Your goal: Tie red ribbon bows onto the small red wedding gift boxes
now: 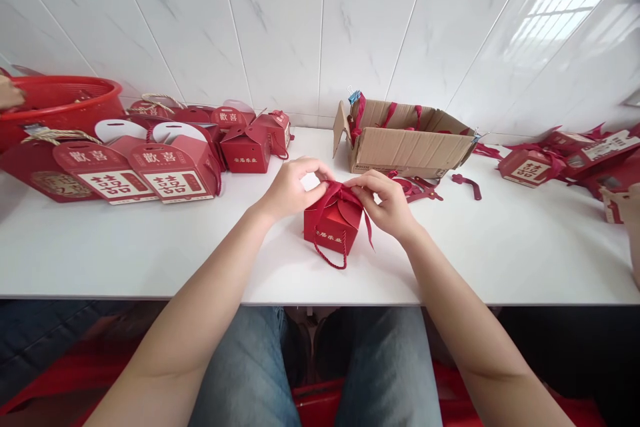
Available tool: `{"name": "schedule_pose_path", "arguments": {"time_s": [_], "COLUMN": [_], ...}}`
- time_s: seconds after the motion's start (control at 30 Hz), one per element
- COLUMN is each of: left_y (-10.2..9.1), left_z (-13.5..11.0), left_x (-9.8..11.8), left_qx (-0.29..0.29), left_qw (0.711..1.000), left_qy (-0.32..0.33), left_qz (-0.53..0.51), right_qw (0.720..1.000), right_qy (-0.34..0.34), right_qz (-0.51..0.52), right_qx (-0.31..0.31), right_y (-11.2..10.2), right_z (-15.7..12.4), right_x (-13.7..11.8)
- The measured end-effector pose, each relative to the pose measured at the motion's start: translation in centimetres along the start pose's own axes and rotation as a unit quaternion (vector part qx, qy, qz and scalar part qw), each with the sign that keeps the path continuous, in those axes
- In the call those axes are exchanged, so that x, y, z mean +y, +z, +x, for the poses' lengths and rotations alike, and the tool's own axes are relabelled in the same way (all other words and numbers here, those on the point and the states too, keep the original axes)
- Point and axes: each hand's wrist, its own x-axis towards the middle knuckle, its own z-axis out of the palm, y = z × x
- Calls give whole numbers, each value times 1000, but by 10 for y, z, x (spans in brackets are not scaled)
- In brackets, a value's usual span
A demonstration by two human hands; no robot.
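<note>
Your left hand (pixel 299 188) and right hand (pixel 387 203) pinch the bow (pixel 342 191) atop the red box (pixel 334 221), upright on the table (pixel 283 280) before you, roughly cubic, lettering (pixel 329 237) facing you, while ribbons (pixel 389 115) hang in the carton (pixel 405 148) beyond.

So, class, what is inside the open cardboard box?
Red ribbons hang down inside the back wall of the cardboard box. Its front wall hides the floor, so anything lying there cannot be seen.
</note>
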Motion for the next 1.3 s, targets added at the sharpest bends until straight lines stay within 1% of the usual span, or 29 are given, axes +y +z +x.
{"name": "schedule_pose_path", "arguments": {"time_s": [0.1, 0.23, 0.33, 0.4, 0.5, 0.63, 0.7, 0.8, 0.87, 0.97, 1.07, 1.13, 1.2, 1.3], "left_y": [-3, -4, -4, -5, -6, -4, -3, -2, 0, 2, 5, 6, 7, 8], "left_z": [0, 0, 0, 0, 0, 0, 0, 0, 0, 0, 0, 0, -1, 0], "left_x": [-4, -4, -1, 1, 4, 2, 0, -3, -4, -5, -4, -3, -3, -3], "left_qx": [14, -15, -36, -38, -35, -38, -37, -30, -23, -11, 5, 11, 2, -33], "left_qw": [1000, 1000, 999, 998, 999, 998, 999, 999, 1000, 999, 997, 996, 995, 993], "left_qy": [-1, 15, 39, 40, 33, 35, 30, 19, 5, -33, -76, -90, -95, -108], "left_qz": [14, 7, 7, 6, 10, 21, 23, 15, 9, 6, 6, 0, -17, -40], "right_qw": [999, 998, 997, 997, 998, 999, 999, 999, 997, 994, 988, 985, 984, 985], "right_qy": [-35, -39, -45, -48, -31, -2, -5, -38, -70, -105, -109, -103, -97, -97], "right_qz": [-7, -25, -33, -33, -30, -37, -33, -23, -19, -23, -32, -27, -17, -7], "right_qx": [-30, -30, -49, -59, -45, -2, 21, 30, 17, -37, -104, -133, -148, -144], "right_y": [-2, -2, -2, -2, 0, 7, 11, 12, 9, 2, -3, -5, -5, -5], "right_z": [0, 0, -1, -1, -2, -1, -1, -2, -2, -1, 1, 2, 2, 1], "right_x": [1, 1, 0, -1, -7, -14, -14, -9, -6, -4, -7, -9, -11, -9]}}
